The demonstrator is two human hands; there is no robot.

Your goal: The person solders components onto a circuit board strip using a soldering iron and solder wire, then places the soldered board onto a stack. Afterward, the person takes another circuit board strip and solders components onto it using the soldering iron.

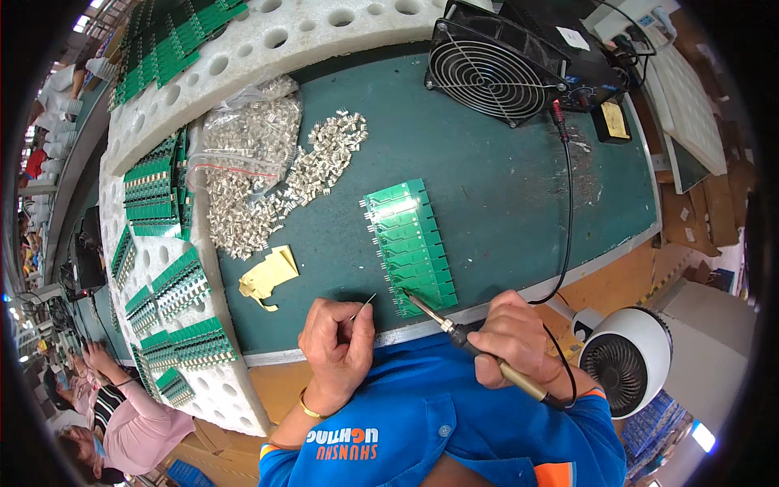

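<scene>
A green circuit board panel (415, 252), scored into several strips with small metal parts along its left edge, lies flat on the dark green work mat (495, 195). My right hand (514, 334) is wrapped round the handle of a soldering iron (456, 331). The iron's tip points at the panel's near left corner; whether it touches cannot be made out. My left hand (337, 342) is closed just left of that corner, pinching a thin solder wire (369, 300). The wire's end sticks up between thumb and finger, short of the panel.
Loose metal connectors (324, 158) lie heaped beside their plastic bag (251, 130), with torn yellow paper (268, 276) nearby. White foam racks (235, 341) hold more boards. A black fan (491, 77) stands behind; the iron's cable (568, 211) runs down the right. A co-worker (134, 418) sits left.
</scene>
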